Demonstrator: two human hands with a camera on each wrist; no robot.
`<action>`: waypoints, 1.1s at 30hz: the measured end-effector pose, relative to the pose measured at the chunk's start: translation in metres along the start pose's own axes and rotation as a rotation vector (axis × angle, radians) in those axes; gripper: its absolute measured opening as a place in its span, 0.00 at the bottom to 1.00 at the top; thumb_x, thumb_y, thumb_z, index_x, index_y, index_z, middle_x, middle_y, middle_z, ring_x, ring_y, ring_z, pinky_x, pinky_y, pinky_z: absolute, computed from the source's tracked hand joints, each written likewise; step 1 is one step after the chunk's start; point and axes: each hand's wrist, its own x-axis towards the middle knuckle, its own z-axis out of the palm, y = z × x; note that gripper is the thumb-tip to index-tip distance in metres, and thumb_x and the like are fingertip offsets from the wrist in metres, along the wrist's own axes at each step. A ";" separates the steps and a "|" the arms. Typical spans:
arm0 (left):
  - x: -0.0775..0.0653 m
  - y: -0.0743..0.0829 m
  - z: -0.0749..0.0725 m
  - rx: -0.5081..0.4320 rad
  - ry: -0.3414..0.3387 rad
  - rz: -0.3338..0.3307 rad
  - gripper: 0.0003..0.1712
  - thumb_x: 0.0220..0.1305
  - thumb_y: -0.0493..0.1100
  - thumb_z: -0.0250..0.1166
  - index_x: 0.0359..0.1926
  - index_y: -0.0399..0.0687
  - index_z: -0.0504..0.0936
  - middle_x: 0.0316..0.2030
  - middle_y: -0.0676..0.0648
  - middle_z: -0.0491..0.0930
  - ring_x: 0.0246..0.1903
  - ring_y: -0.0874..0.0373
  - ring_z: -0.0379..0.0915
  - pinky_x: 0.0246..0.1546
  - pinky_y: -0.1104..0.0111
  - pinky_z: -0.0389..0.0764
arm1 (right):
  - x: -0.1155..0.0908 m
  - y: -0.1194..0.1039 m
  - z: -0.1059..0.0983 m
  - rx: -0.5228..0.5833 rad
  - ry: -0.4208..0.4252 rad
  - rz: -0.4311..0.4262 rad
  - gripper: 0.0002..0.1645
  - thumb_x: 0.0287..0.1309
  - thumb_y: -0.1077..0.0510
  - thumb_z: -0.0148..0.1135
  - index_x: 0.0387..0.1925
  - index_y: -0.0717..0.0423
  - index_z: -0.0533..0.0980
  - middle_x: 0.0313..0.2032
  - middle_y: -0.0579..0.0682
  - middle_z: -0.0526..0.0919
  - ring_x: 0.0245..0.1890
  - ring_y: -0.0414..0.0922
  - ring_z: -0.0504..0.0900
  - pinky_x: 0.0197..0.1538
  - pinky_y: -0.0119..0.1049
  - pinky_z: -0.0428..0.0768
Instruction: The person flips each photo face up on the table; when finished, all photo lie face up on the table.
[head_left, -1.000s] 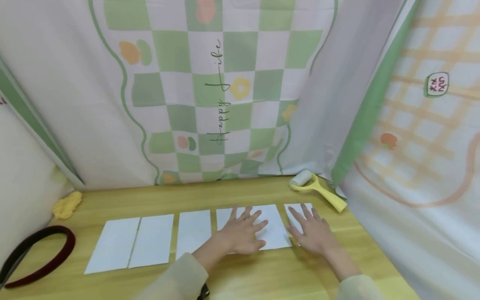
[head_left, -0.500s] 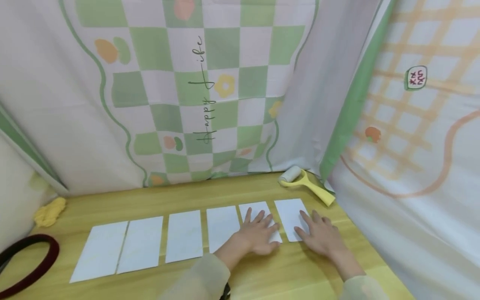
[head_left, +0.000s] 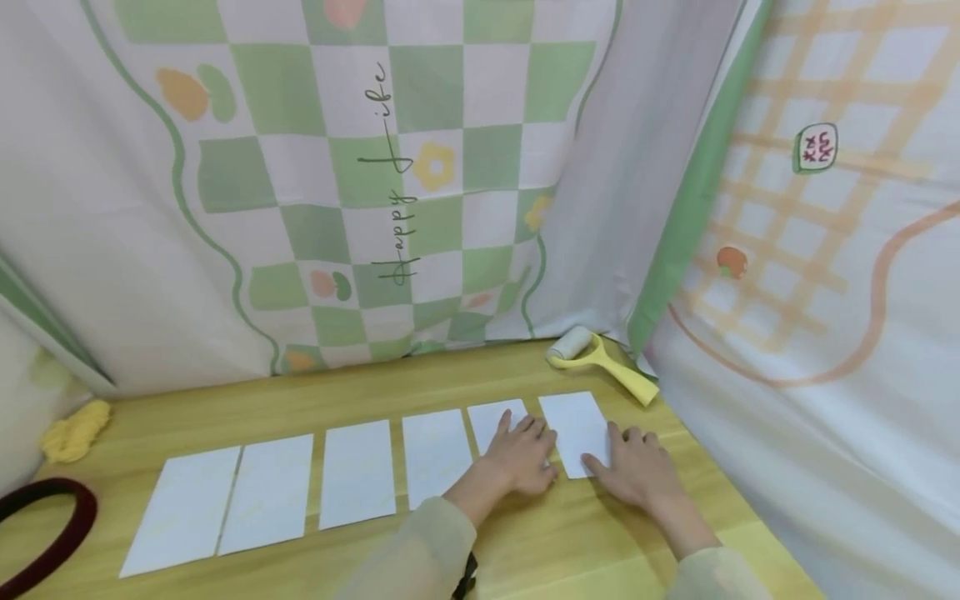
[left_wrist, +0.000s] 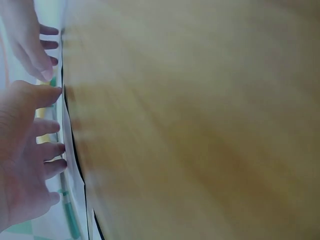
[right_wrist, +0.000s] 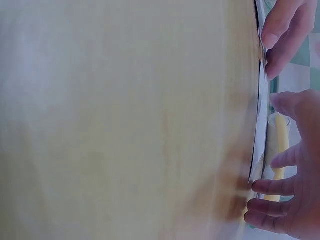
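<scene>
Several white rectangular cards lie in a row on the wooden table, as the head view shows. My left hand (head_left: 525,458) rests with its fingers over the second card from the right (head_left: 489,421), covering much of it; its thumb side is close to the gap beside the rightmost card (head_left: 573,429). My right hand (head_left: 641,471) touches that rightmost card, thumb at its lower edge and fingers along its right edge. The left wrist view has my left hand (left_wrist: 25,160) spread low over the tabletop. Spread fingers of my right hand (right_wrist: 305,175) show in the right wrist view.
A lint roller (head_left: 622,375) with a yellow handle lies at the back right, near the hanging printed cloth (head_left: 420,183). At the left are a crumpled yellow cloth (head_left: 75,431) and a dark red headband (head_left: 63,542). More white cards (head_left: 356,475) stretch leftward along the table (head_left: 555,550).
My left hand has shifted from the third and second cards from the right onto the second one. My right hand has moved off the rightmost card's face to its right edge. The head view has turned right.
</scene>
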 end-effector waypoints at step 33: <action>0.002 0.003 -0.004 0.002 0.029 -0.028 0.32 0.74 0.67 0.55 0.72 0.62 0.73 0.78 0.53 0.65 0.78 0.55 0.60 0.83 0.45 0.53 | 0.005 -0.007 -0.010 0.148 -0.076 0.088 0.47 0.60 0.40 0.70 0.52 0.84 0.71 0.45 0.82 0.77 0.47 0.76 0.78 0.54 0.68 0.79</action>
